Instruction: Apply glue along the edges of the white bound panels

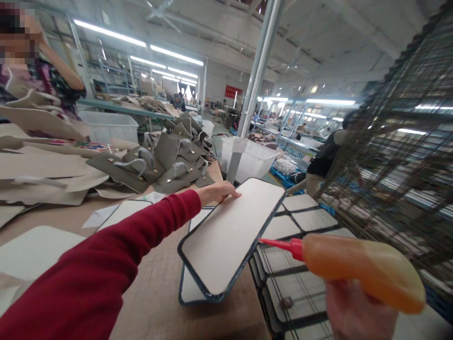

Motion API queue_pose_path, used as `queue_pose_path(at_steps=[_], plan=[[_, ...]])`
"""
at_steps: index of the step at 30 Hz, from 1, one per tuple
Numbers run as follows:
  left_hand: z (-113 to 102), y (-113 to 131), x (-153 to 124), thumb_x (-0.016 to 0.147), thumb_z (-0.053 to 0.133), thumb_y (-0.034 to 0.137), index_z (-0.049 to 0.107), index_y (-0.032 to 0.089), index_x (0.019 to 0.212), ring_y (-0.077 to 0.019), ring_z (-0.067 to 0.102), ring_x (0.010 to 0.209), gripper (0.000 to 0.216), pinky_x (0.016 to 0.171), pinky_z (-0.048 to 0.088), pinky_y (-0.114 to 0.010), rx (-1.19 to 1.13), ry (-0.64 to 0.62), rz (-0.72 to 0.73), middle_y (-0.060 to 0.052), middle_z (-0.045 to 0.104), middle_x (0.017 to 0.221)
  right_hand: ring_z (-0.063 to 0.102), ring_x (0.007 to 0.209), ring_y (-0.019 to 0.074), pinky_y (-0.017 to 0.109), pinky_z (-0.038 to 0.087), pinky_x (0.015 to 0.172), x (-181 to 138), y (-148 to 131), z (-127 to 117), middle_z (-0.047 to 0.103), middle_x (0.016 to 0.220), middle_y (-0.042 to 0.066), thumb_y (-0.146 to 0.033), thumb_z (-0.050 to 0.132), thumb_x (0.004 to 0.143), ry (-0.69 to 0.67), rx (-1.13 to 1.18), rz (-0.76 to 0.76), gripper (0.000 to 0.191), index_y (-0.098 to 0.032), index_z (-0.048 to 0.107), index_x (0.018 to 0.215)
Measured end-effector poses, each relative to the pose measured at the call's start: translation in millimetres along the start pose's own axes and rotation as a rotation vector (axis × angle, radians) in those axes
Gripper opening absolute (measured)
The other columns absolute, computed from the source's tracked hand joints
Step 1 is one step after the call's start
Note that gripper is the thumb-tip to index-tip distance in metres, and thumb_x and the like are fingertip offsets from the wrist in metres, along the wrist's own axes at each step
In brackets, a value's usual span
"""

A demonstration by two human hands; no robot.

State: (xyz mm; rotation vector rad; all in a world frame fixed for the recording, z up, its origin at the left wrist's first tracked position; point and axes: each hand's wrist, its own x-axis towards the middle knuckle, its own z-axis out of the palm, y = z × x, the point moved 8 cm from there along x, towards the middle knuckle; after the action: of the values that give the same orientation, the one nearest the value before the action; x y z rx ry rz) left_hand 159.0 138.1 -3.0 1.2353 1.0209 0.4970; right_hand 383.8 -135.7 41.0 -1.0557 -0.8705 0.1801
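Observation:
My left hand [220, 191], at the end of a dark red sleeve, grips the far left edge of a white rounded rectangular panel [233, 236] with a dark blue border. The panel is tilted above the tabletop, its thumb side facing me. Beneath it, partly covered, lies another similar panel [191, 289]. My right hand [357, 309] is wrapped round a squeeze bottle [357, 264] of amber liquid, held on its side. The bottle's red nozzle [279, 244] points left, its tip at or very close to the panel's right border; contact is hard to judge.
Bordered panels lie on a rack [300, 231] to the right, beside a wire mesh [389, 123]. Grey-brown pieces with handles [177, 156] are heaped on the table [155, 269]. A metal post [256, 75] and white bin [262, 158] stand ahead. A person [53, 80] is at left.

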Motion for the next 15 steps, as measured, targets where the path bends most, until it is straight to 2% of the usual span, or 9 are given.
queue_pose_path(at_steps=[3,7,11,15], plan=[[2.6,4.3,-4.8,0.053,0.08,0.01,0.055,0.016,0.08,-0.0323,0.057,0.11,0.038,0.088,0.048,-0.042,0.001,0.004,0.0,-0.014,0.065,0.11,0.056,0.099,0.0205,0.036,0.048,0.089,8.7,-8.6,9.2,0.059,0.099,0.001,-0.027,0.08,0.057,0.064,0.144,-0.004,0.038,-0.024,0.062,0.091],[4.6,6.5,-7.8,0.051,0.081,0.01,0.054,0.017,0.081,-0.0336,0.056,0.111,0.04,0.088,0.047,-0.043,0.01,0.001,-0.016,-0.014,0.064,0.111,0.056,0.085,0.0154,0.028,0.05,0.079,2.1,2.4,10.4,0.061,0.096,0.001,-0.021,0.085,0.049,0.119,0.244,0.083,0.035,-0.021,0.064,0.078],[5.9,4.7,-6.1,0.052,0.08,0.01,0.053,0.017,0.08,-0.0326,0.058,0.107,0.039,0.086,0.049,-0.04,0.021,-0.005,-0.032,-0.013,0.065,0.108,0.058,0.074,0.0128,0.023,0.051,0.067,-7.1,19.3,0.2,0.064,0.093,0.001,-0.02,0.085,0.048,0.16,0.177,0.129,0.035,-0.02,0.066,0.078],[5.7,3.2,-2.1,0.053,0.078,0.009,0.053,0.017,0.08,-0.0307,0.061,0.099,0.038,0.081,0.051,-0.039,0.017,-0.008,-0.037,-0.011,0.066,0.101,0.062,0.071,0.0175,0.028,0.054,0.063,-18.2,27.8,-7.7,0.067,0.081,0.003,-0.021,0.084,0.05,0.15,0.079,0.106,0.038,-0.018,0.066,0.083]])
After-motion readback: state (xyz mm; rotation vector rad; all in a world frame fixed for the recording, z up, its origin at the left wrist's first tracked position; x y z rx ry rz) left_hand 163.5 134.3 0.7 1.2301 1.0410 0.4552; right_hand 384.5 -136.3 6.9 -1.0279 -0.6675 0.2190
